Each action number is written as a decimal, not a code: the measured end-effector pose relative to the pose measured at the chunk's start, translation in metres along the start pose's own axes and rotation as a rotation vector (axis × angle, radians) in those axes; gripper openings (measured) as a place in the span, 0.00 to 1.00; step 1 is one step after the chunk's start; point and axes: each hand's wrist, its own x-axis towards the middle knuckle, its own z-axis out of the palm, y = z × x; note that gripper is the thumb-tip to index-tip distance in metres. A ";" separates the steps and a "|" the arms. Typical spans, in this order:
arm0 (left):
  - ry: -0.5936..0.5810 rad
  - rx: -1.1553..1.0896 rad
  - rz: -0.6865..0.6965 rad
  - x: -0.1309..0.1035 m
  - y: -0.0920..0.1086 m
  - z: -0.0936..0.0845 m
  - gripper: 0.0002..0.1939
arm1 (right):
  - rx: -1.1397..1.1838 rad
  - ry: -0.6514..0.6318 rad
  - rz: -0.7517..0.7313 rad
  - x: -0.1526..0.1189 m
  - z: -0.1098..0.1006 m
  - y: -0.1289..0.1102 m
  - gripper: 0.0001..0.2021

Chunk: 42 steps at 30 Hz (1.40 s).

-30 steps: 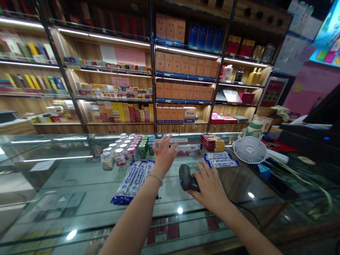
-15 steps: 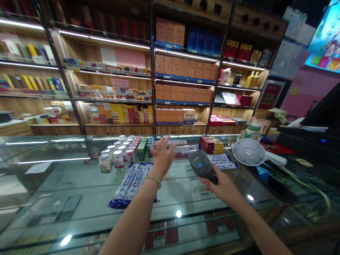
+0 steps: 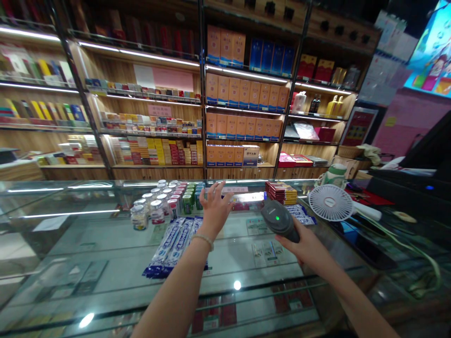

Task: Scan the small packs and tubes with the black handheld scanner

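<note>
My left hand [image 3: 215, 209] reaches over the glass counter, its curled fingers and thumb around the left end of a long blue-and-white wrapped packet [image 3: 248, 197]. The grip is partly hidden behind the hand. In my right hand [image 3: 305, 241] is a dark grey barcode scanner [image 3: 280, 219], held by its handle. A green light shows on top of the scanner, and its head faces the packet, which is brightly lit. Several similar blue-and-white packets [image 3: 174, 244] lie flat to the left of my left wrist, and more packets [image 3: 299, 215] lie beyond the scanner.
Lidded jars [image 3: 139, 217] and green containers [image 3: 188, 202] stand in rows left of my hand. A stack of red and yellow packs [image 3: 281, 192] sits at the counter's back. A white fan [image 3: 330, 203], a green-and-white flask [image 3: 334, 176] and a cable [image 3: 412, 241] are at the right.
The scanner has moved right and slightly down in my right hand. Its light has gone from blue to green, and the packet is now brightly lit. My left hand has barely moved.
</note>
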 end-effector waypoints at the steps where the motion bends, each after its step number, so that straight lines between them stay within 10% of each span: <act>1: 0.000 -0.002 0.000 0.000 0.000 0.000 0.14 | -0.006 0.011 -0.021 0.000 0.001 0.001 0.23; 18: -0.002 0.018 0.003 0.000 -0.003 0.003 0.14 | -0.763 0.016 -0.239 0.008 0.027 -0.021 0.16; 26: -0.003 0.022 -0.006 0.001 -0.003 0.001 0.14 | -0.814 0.194 -0.570 0.015 0.051 -0.009 0.20; 42: -0.017 0.023 -0.005 0.001 -0.001 0.001 0.14 | -0.815 0.110 -0.601 0.019 0.082 -0.002 0.18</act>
